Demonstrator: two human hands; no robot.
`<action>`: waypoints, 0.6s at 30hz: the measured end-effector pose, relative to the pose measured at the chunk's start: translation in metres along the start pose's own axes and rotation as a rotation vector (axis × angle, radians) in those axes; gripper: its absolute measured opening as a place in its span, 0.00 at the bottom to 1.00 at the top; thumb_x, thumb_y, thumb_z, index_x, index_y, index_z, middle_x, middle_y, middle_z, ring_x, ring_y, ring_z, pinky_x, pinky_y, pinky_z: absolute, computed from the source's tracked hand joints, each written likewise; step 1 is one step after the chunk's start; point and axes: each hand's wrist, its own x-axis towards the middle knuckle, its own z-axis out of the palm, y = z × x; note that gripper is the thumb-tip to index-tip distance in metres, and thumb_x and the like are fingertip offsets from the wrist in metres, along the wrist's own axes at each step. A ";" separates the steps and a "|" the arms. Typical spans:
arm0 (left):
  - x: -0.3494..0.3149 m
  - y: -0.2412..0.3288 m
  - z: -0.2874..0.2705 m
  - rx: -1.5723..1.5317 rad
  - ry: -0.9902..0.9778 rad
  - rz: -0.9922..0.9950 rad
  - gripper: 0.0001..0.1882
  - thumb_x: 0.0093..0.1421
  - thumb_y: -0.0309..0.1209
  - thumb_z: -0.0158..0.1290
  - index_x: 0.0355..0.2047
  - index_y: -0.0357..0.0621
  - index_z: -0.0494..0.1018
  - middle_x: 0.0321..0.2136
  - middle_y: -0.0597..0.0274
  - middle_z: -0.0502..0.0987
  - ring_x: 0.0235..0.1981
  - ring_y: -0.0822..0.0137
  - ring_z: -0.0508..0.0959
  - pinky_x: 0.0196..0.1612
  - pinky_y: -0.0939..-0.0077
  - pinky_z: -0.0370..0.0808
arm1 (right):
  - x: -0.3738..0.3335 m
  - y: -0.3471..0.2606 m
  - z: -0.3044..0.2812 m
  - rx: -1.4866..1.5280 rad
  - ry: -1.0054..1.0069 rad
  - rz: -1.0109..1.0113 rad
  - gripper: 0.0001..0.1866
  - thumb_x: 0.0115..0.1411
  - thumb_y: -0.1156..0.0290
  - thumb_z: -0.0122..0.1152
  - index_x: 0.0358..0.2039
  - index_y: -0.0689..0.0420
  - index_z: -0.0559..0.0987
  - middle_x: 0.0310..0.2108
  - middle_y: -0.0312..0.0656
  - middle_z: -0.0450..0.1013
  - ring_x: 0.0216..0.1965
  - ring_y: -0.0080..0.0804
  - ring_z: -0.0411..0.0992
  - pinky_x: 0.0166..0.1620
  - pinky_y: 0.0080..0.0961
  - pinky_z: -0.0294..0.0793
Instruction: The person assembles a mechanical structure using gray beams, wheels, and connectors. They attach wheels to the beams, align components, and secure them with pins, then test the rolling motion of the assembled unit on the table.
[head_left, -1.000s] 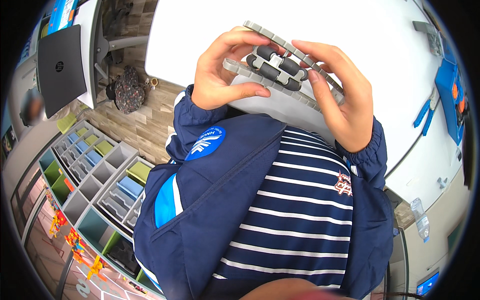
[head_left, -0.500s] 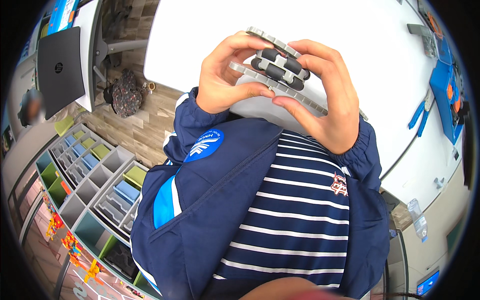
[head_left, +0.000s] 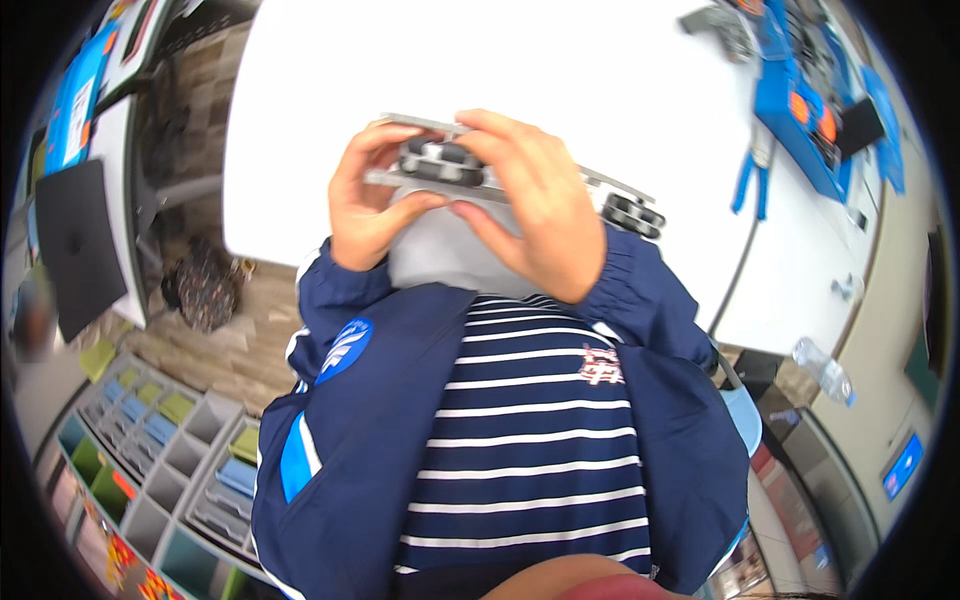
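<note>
Both of my hands hold a grey metal frame [head_left: 480, 180] fitted with small black wheels, close above the near edge of the white table [head_left: 560, 70]. My left hand [head_left: 368, 200] grips its left end, thumb underneath. My right hand [head_left: 530, 205] wraps over the middle, fingers on a pair of black wheels [head_left: 440, 158]. Another black wheel pair [head_left: 632, 215] shows at the frame's right end, past my right wrist. My palms hide much of the frame.
Blue-handled pliers [head_left: 748, 180] and a blue tool tray [head_left: 810, 110] lie at the table's right. A black laptop [head_left: 75, 250] rests on a side desk at left. Sorting bins [head_left: 150, 440] stand on the floor lower left. A plastic bottle [head_left: 822, 368] lies at right.
The frame has turned from tilted to nearly level and shifted slightly left. My right hand has slid over its middle, exposing the wheel pair at the right end.
</note>
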 end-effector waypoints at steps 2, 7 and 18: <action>0.003 -0.002 0.000 0.055 0.014 -0.021 0.34 0.47 0.14 0.68 0.55 0.39 0.69 0.51 0.52 0.74 0.57 0.56 0.76 0.60 0.63 0.73 | -0.001 0.001 0.001 -0.019 0.028 0.006 0.31 0.51 0.75 0.72 0.56 0.62 0.72 0.57 0.51 0.71 0.55 0.54 0.70 0.59 0.44 0.69; 0.007 -0.009 0.003 0.113 0.082 -0.140 0.32 0.49 0.12 0.66 0.54 0.40 0.68 0.53 0.53 0.74 0.58 0.59 0.75 0.59 0.63 0.76 | -0.006 0.005 0.003 0.028 0.114 0.013 0.26 0.53 0.74 0.69 0.52 0.62 0.74 0.57 0.50 0.69 0.56 0.50 0.70 0.63 0.50 0.66; 0.015 -0.018 -0.003 0.200 0.165 -0.187 0.32 0.52 0.13 0.65 0.56 0.40 0.68 0.54 0.53 0.74 0.57 0.61 0.74 0.57 0.66 0.79 | -0.047 0.083 -0.086 -0.288 0.352 0.243 0.35 0.45 0.68 0.81 0.55 0.56 0.77 0.57 0.47 0.71 0.59 0.47 0.69 0.57 0.39 0.72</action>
